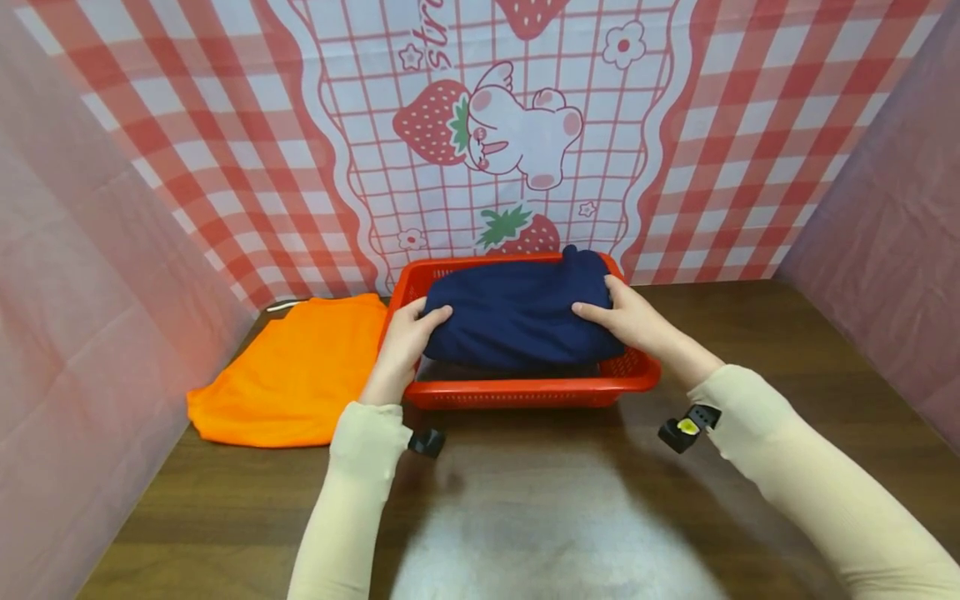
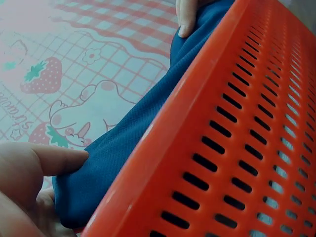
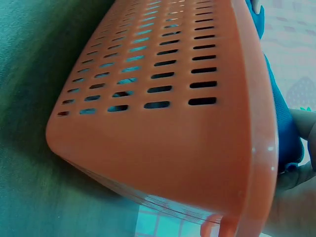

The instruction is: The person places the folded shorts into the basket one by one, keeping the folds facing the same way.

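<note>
A folded navy-blue cloth (image 1: pixel 517 312) lies across the top of a red plastic basket (image 1: pixel 517 390), mostly inside its rim. My left hand (image 1: pixel 401 342) grips the cloth's left end, thumb on top, as the left wrist view also shows with the thumb pressed on the blue fabric (image 2: pixel 106 165). At the opposite end my right hand (image 1: pixel 637 321) holds the cloth with its thumb above and fingers round the far side. Something greyish shows under the cloth in the basket, its kind hidden. Slotted basket walls (image 3: pixel 148 143) fill much of the right wrist view.
An orange garment (image 1: pixel 300 375) lies flat on the wooden table (image 1: pixel 525 500), left of the basket, with a white strip (image 1: pixel 287 305) at its top edge. Behind the basket hangs a checked strawberry-print cloth (image 1: pixel 525 125). Pinkish curtains (image 1: pixel 885 208) flank both sides.
</note>
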